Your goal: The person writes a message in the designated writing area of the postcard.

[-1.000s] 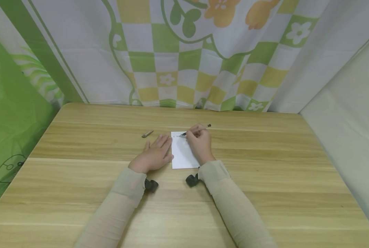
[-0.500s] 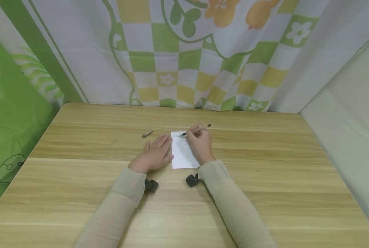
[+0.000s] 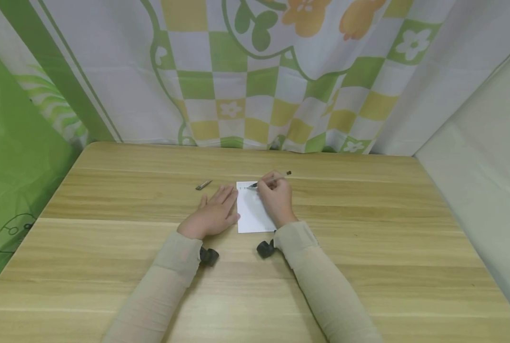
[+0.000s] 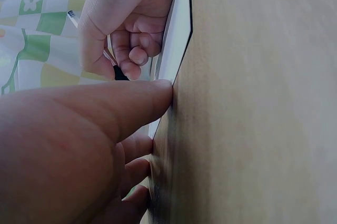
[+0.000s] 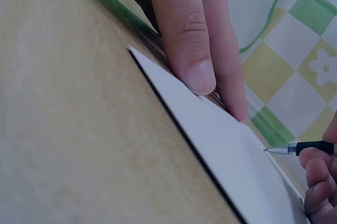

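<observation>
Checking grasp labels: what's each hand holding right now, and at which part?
Right hand pinches the pen low on its barrel, near the tip. Left hand holds nothing; its flat fingers rest against the left edge of the paper.

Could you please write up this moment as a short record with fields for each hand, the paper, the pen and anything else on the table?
left hand: left hand lies flat, fingers straight, pressing the left edge of the paper
right hand: right hand grips the pen, resting on the paper
paper: white paper flat on the wooden table
pen: pen tilted, tip at the paper's far edge, near a few small marks
other: small pen cap lies on the table, left of the paper, apart from both hands
</observation>
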`<action>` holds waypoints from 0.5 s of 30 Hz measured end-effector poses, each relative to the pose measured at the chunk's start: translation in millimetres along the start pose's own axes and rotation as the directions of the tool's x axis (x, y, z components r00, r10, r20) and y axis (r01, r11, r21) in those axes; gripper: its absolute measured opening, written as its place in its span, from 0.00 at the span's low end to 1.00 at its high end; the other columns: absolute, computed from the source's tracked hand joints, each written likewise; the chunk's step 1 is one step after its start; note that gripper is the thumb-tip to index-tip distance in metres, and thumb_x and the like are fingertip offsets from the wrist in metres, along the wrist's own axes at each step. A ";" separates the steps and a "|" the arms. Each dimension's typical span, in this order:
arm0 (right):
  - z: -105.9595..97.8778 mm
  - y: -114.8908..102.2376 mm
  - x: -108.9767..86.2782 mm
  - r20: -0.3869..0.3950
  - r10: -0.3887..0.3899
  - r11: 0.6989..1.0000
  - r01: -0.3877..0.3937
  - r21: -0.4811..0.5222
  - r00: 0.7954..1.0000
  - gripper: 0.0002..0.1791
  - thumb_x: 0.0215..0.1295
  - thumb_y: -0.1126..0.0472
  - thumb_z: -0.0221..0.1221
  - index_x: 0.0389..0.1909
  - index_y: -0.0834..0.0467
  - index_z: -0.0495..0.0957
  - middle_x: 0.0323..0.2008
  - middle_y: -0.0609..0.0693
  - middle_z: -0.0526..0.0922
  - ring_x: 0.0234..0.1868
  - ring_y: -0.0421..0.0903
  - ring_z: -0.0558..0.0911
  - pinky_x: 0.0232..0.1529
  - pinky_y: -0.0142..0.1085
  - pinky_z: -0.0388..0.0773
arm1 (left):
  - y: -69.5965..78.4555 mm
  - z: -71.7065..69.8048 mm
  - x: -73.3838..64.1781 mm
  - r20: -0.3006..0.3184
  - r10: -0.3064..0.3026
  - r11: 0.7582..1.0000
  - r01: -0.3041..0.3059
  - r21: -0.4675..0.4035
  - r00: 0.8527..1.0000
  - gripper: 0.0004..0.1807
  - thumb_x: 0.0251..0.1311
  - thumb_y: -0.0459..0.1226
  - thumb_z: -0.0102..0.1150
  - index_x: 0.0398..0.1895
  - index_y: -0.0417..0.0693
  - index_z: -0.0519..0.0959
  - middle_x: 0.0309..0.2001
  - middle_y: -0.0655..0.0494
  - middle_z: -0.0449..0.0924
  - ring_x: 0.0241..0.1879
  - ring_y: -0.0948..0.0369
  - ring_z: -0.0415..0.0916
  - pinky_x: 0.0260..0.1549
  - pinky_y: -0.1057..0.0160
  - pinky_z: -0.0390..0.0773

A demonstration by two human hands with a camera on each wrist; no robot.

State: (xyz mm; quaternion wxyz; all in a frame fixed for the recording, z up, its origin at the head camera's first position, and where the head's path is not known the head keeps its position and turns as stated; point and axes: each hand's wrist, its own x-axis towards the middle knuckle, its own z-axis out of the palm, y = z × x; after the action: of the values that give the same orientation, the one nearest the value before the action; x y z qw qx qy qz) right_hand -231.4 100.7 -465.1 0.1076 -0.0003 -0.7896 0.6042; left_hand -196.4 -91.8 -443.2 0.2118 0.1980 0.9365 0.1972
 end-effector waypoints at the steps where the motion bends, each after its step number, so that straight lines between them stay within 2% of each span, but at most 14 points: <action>1: -0.1 -0.3 -0.1 -0.001 0.003 1.000 -0.003 -0.001 1.000 0.04 0.60 0.65 0.58 0.30 0.61 0.79 0.34 0.51 0.81 0.32 0.45 0.78 0.31 0.30 0.74 | 0.8 -0.7 -0.7 0.002 -0.001 1.000 0.001 -0.001 1.000 0.41 0.78 0.51 0.43 0.83 0.46 0.40 0.82 0.49 0.28 0.80 0.49 0.25 0.72 0.34 0.28; 15: 0.0 1.5 1.5 -0.018 0.023 1.000 -0.023 -0.007 1.000 0.03 0.59 0.65 0.58 0.29 0.60 0.78 0.32 0.52 0.81 0.32 0.45 0.77 0.32 0.33 0.74 | 8.1 -6.1 -7.4 -0.006 0.010 1.000 -0.010 -0.007 1.000 0.39 0.78 0.48 0.43 0.82 0.42 0.42 0.82 0.45 0.31 0.80 0.46 0.27 0.72 0.33 0.29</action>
State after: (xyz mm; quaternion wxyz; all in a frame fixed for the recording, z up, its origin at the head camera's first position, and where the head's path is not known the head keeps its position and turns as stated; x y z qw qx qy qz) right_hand -233.1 101.3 -466.2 0.1078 -0.0151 -0.7906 0.6026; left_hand -190.8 -90.1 -432.1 0.2085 0.2011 0.9356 0.2019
